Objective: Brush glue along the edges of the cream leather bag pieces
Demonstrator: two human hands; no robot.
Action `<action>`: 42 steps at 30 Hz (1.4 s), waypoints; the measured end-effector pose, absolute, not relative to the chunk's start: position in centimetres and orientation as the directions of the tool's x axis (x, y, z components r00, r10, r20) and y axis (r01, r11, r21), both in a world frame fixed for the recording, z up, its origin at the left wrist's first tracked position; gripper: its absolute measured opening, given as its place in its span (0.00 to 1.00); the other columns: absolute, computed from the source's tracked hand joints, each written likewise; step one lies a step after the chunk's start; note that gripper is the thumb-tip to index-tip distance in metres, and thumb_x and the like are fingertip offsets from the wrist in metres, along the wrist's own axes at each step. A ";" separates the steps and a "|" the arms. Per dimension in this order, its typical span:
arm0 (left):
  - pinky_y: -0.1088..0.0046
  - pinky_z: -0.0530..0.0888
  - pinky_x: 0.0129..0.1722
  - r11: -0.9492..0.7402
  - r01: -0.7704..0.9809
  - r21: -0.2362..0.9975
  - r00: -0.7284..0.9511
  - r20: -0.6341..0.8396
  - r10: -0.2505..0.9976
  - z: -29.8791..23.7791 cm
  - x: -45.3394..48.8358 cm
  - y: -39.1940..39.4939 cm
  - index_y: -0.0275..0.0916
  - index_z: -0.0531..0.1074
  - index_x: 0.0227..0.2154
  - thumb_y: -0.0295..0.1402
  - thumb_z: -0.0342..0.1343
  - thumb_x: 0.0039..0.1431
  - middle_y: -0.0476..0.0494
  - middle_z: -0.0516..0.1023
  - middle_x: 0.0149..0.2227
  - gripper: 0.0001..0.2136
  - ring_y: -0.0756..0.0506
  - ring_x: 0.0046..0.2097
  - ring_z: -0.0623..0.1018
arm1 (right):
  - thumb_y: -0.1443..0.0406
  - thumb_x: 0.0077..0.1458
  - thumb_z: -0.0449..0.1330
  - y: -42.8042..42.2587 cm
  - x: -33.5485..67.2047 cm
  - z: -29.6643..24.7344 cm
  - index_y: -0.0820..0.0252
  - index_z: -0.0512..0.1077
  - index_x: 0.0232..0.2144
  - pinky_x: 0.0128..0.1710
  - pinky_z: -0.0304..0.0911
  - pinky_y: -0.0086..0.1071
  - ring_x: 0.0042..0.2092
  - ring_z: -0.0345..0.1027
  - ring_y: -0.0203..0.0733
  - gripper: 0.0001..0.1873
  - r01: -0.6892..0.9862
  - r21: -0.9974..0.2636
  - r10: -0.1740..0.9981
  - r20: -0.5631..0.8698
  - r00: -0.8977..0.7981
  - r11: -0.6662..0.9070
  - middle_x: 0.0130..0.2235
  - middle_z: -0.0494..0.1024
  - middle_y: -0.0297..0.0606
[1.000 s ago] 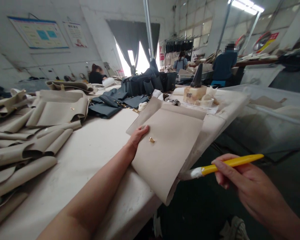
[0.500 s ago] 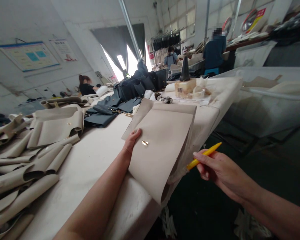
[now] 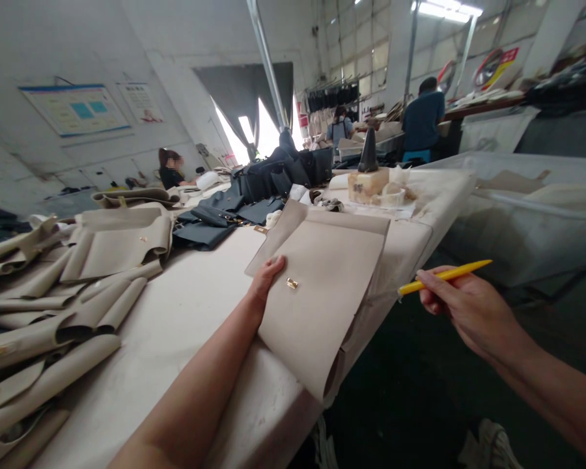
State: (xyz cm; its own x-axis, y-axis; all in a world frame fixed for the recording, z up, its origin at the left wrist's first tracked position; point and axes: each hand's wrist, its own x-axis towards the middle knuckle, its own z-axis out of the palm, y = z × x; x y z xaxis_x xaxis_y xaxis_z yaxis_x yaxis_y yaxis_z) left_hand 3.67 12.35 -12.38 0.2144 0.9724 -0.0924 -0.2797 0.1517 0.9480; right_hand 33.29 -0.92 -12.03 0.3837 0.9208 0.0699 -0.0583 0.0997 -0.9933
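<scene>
Dark bags in front of a grey curtain, wall chart left, translucent bin right

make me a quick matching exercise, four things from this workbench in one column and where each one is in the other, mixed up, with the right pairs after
Things:
1. yellow-handled tool
2. beige panel with the gold clasp
3. black cone
4. dark blue bags

Places:
A. standing on a pale block
B. piled toward the far end of the table
C. in the right hand
D. in the grip of the left hand

Right pairs: 1-C, 2-D, 3-A, 4-B
</scene>
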 end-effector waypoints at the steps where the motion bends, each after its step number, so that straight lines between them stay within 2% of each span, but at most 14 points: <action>1: 0.65 0.78 0.38 0.154 -0.286 0.946 0.215 -0.093 0.972 -12.3 3.7 12.3 0.33 0.74 0.37 0.36 0.62 0.49 0.40 0.81 0.33 0.13 0.41 0.33 0.81 | 0.45 0.35 0.70 -1.0 33.1 -12.3 0.61 0.70 0.20 0.18 0.56 0.24 0.20 0.59 0.32 0.26 -0.030 -0.996 0.924 0.071 0.376 0.089 0.19 0.69 0.35; 10: 0.64 0.78 0.38 0.145 -0.301 0.943 0.205 -0.085 0.975 -12.2 3.8 12.7 0.32 0.74 0.37 0.34 0.62 0.50 0.39 0.81 0.30 0.13 0.40 0.33 0.81 | 0.45 0.43 0.66 -4.5 31.3 -12.6 0.60 0.70 0.19 0.19 0.58 0.26 0.21 0.58 0.34 0.24 0.017 -0.997 0.954 0.076 0.291 0.074 0.19 0.68 0.36; 15: 0.67 0.78 0.34 0.159 -0.330 0.930 0.230 -0.084 0.970 -12.1 3.8 12.7 0.31 0.74 0.37 0.32 0.60 0.50 0.40 0.81 0.30 0.12 0.43 0.29 0.81 | 0.45 0.37 0.69 -2.5 32.0 -11.7 0.60 0.71 0.22 0.19 0.57 0.25 0.21 0.60 0.34 0.24 -0.052 -0.992 0.918 0.083 0.387 0.111 0.20 0.69 0.35; 18: 0.68 0.78 0.34 0.157 -0.347 0.925 0.228 -0.079 0.970 -12.1 3.8 12.7 0.31 0.74 0.37 0.30 0.60 0.51 0.40 0.81 0.29 0.11 0.44 0.28 0.80 | 0.45 0.32 0.71 -1.4 31.9 -12.2 0.61 0.70 0.20 0.18 0.56 0.24 0.20 0.59 0.33 0.27 -0.095 -0.994 0.931 0.012 0.366 0.051 0.18 0.69 0.35; 23: 0.67 0.78 0.35 0.168 -0.348 0.922 0.246 -0.083 0.966 -12.3 3.6 12.7 0.32 0.74 0.37 0.32 0.61 0.50 0.40 0.81 0.30 0.11 0.43 0.30 0.81 | 0.47 0.35 0.72 -2.9 31.4 -13.3 0.62 0.69 0.20 0.17 0.54 0.23 0.20 0.56 0.30 0.26 -0.215 -0.973 0.960 -0.136 0.246 -0.083 0.19 0.67 0.34; 28: 0.66 0.78 0.38 0.162 -0.348 0.924 0.259 -0.071 0.963 -12.5 3.5 12.7 0.32 0.74 0.37 0.33 0.61 0.50 0.40 0.81 0.31 0.12 0.42 0.31 0.81 | 0.52 0.32 0.74 -4.5 32.3 -12.7 0.62 0.70 0.19 0.17 0.55 0.22 0.21 0.54 0.30 0.23 -0.344 -0.929 0.941 -0.232 0.249 -0.138 0.19 0.66 0.33; 33: 0.65 0.78 0.39 0.156 -0.343 0.926 0.260 -0.066 0.963 -12.5 3.5 12.6 0.32 0.74 0.37 0.33 0.62 0.51 0.39 0.81 0.31 0.12 0.41 0.33 0.81 | 0.53 0.29 0.75 -3.5 32.5 -12.8 0.62 0.70 0.18 0.17 0.55 0.23 0.21 0.54 0.31 0.23 -0.399 -0.916 0.933 -0.172 0.316 -0.034 0.19 0.66 0.33; 39: 0.64 0.78 0.37 0.168 -0.330 0.929 0.250 -0.086 0.964 -12.2 3.6 12.6 0.32 0.74 0.37 0.33 0.61 0.51 0.38 0.81 0.31 0.12 0.40 0.32 0.81 | 0.51 0.34 0.73 -4.5 30.8 -13.4 0.63 0.70 0.18 0.17 0.55 0.22 0.21 0.54 0.30 0.23 -0.364 -0.925 0.947 -0.210 0.245 -0.111 0.19 0.66 0.34; 42: 0.65 0.78 0.34 0.166 -0.327 0.930 0.247 -0.085 0.965 -12.3 3.6 12.6 0.32 0.74 0.36 0.33 0.62 0.51 0.38 0.81 0.31 0.12 0.40 0.31 0.81 | 0.52 0.34 0.73 -4.3 31.6 -12.7 0.62 0.69 0.18 0.17 0.55 0.23 0.21 0.54 0.30 0.23 -0.346 -0.938 0.941 -0.126 0.315 -0.009 0.19 0.66 0.33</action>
